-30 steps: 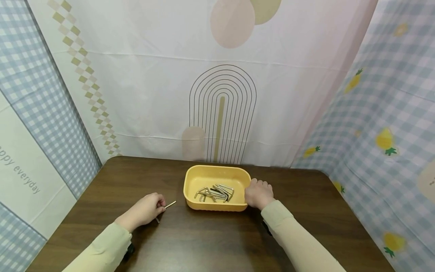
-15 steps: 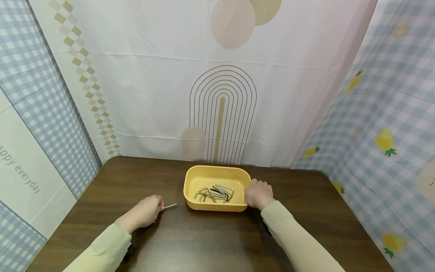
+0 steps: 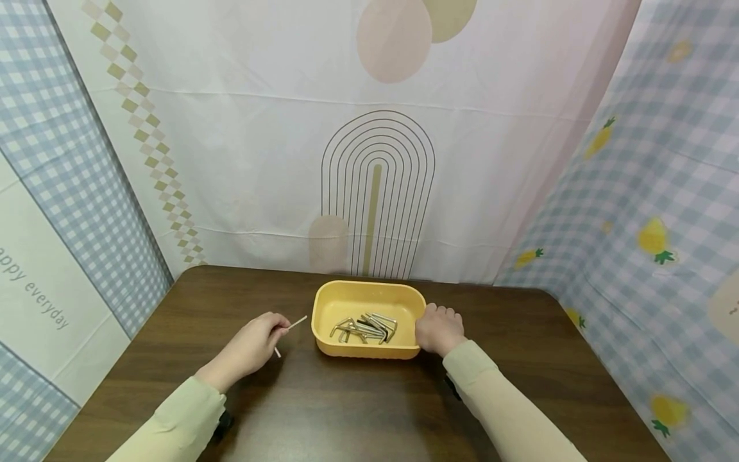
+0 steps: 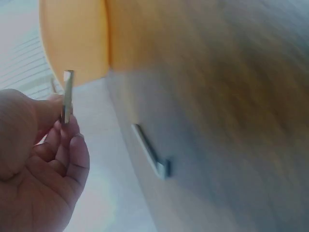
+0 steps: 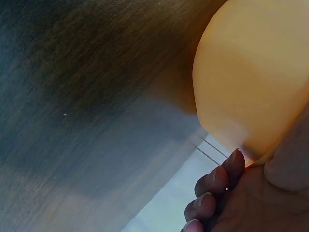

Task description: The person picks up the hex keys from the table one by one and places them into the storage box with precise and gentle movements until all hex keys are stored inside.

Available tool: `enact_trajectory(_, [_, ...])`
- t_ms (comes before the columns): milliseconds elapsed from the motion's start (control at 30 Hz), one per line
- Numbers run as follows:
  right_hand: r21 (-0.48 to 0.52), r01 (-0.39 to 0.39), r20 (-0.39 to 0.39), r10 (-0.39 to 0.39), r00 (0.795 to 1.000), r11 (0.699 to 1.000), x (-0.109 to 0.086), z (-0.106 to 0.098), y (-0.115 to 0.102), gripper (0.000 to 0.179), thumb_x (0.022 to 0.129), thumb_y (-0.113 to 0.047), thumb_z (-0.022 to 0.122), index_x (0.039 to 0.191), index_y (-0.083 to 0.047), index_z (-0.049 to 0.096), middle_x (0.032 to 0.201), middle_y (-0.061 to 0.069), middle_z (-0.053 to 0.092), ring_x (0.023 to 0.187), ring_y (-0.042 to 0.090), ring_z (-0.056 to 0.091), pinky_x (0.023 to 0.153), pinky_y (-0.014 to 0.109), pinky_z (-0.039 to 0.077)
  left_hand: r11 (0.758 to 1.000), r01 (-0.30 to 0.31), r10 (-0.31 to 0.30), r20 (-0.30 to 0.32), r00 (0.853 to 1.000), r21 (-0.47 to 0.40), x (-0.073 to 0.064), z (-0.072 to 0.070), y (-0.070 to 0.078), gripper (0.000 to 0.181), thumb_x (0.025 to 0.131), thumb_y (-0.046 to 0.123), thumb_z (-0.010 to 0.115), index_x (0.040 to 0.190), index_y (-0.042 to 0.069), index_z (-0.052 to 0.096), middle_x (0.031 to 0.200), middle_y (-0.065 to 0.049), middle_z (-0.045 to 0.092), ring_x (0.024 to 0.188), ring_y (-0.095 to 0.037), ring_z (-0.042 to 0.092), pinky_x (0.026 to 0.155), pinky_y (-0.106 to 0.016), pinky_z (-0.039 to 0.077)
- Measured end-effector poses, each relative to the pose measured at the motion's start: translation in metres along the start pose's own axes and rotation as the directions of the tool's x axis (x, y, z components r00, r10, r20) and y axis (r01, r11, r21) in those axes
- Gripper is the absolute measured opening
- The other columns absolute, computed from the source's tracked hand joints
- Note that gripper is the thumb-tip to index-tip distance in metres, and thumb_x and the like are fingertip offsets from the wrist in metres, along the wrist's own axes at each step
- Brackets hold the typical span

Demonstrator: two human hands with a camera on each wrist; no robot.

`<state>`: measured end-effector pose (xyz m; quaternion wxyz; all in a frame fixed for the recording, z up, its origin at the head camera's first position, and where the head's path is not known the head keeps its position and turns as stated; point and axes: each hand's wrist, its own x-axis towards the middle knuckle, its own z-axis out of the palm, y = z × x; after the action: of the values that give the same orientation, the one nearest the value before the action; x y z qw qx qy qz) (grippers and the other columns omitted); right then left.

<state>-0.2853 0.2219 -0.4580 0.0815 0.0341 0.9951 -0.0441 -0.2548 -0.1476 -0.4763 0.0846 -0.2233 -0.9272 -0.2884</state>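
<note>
My left hand (image 3: 260, 340) pinches a thin metal hex key (image 3: 297, 322) between thumb and fingers, just left of the yellow plastic bin (image 3: 366, 352). In the left wrist view one end of the held key (image 4: 68, 96) sticks out from the fingertips. A second small L-shaped key (image 4: 148, 149) shows against the tabletop there, apart from the fingers. The head view has a short metal piece (image 3: 278, 352) below the fingers; I cannot tell which key it belongs to. My right hand (image 3: 441, 329) grips the bin's right rim. Several hex keys (image 3: 369, 328) lie piled inside.
The bin stands near the back middle of a dark brown wooden table (image 3: 346, 410). A pale patterned curtain (image 3: 260, 160) hangs behind the table, with blue checked cloth (image 3: 646, 192) at the right side.
My left hand has moved up and slightly right with the hex key, bringing its tip closer to the bin's left wall. My right hand and the bin have stayed in place.
</note>
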Motion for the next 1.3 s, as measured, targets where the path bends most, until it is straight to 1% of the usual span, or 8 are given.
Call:
enact_trajectory(167, [-0.003,0.002,0.003,-0.002,1.000,1.000,0.001,0.000,0.000,0.029,0.098,-0.019,0.033,0.104,0.004,0.049,0.094,0.021,0.050,0.095,0.039,0.046,0.090,0.053,0.035,0.998,-0.026,0.024,-0.037,0.999,-0.052,0.008,0.002,0.012,0.004,0.094,0.005,0.061,0.096,0.006,0.064,0.088,0.002,0.056,0.074,-0.010,0.052,0.069,-0.033,0.046])
enact_trajectory(333, [0.004,0.000,0.007,0.000,1.000,1.000,0.001,0.000,0.000,0.028,0.098,-0.018,0.033,0.103,0.004,0.049,0.093,0.020,0.049,0.094,0.039,0.046,0.089,0.053,0.035,0.993,-0.026,0.020,-0.056,0.998,-0.114,0.017,0.006,0.025,0.004,0.094,0.007,0.061,0.096,0.007,0.064,0.088,0.003,0.055,0.075,-0.010,0.051,0.069,-0.032,0.046])
enact_trajectory(567, [0.011,0.000,0.008,0.000,1.000,1.000,0.000,0.000,0.000,0.028,0.097,-0.017,0.033,0.104,0.005,0.048,0.094,0.021,0.049,0.095,0.039,0.046,0.090,0.053,0.034,0.978,-0.031,0.013,-0.086,0.996,-0.206,0.032,0.012,0.042,0.005,0.096,0.006,0.058,0.100,0.005,0.059,0.091,0.000,0.056,0.080,-0.013,0.054,0.071,-0.033,0.048])
enact_trajectory(733, [0.019,-0.004,0.011,0.004,1.000,1.000,0.000,-0.001,0.000,0.028,0.097,-0.017,0.033,0.105,0.005,0.048,0.095,0.022,0.049,0.096,0.040,0.046,0.091,0.054,0.034,0.968,-0.033,0.007,-0.107,0.994,-0.249,0.045,0.019,0.056,0.004,0.096,0.007,0.057,0.100,0.005,0.057,0.089,-0.001,0.056,0.080,-0.014,0.053,0.071,-0.033,0.047])
enact_trajectory(833, [0.012,-0.007,0.014,0.007,1.000,1.000,0.001,0.000,0.000,0.029,0.097,-0.017,0.032,0.106,0.005,0.048,0.097,0.022,0.050,0.098,0.041,0.046,0.092,0.054,0.033,0.967,-0.042,0.021,-0.089,0.996,-0.251,0.053,0.025,0.064,0.005,0.097,0.010,0.057,0.098,0.005,0.058,0.088,0.000,0.057,0.078,-0.013,0.053,0.071,-0.034,0.047])
enact_trajectory(1000, [0.015,-0.011,0.020,0.011,1.000,1.000,0.001,0.001,0.000,0.028,0.097,-0.017,0.033,0.106,0.005,0.048,0.096,0.021,0.049,0.098,0.040,0.046,0.092,0.053,0.034,0.967,-0.024,0.021,-0.014,1.000,-0.252,0.064,0.037,0.075,0.005,0.096,0.009,0.058,0.098,0.005,0.060,0.086,0.001,0.059,0.074,-0.011,0.053,0.069,-0.032,0.046])
enact_trajectory(1200, [0.011,-0.009,0.016,0.009,1.000,1.000,0.000,0.000,-0.001,0.028,0.097,-0.017,0.034,0.106,0.004,0.049,0.095,0.021,0.050,0.097,0.039,0.046,0.091,0.053,0.034,0.965,-0.009,0.032,0.085,0.996,-0.263,0.074,0.050,0.080,0.003,0.095,0.008,0.060,0.095,0.007,0.062,0.084,-0.004,0.062,0.068,-0.011,0.051,0.063,-0.030,0.045])
enact_trajectory(1300, [0.003,-0.014,0.016,0.014,1.000,1.000,0.000,-0.001,-0.002,0.028,0.098,-0.018,0.033,0.106,0.004,0.049,0.095,0.020,0.050,0.096,0.038,0.046,0.091,0.052,0.034,0.971,-0.007,0.038,0.124,0.992,-0.239,0.077,0.055,0.080,0.004,0.094,0.008,0.061,0.093,0.007,0.065,0.083,-0.002,0.063,0.067,-0.011,0.052,0.063,-0.030,0.045])
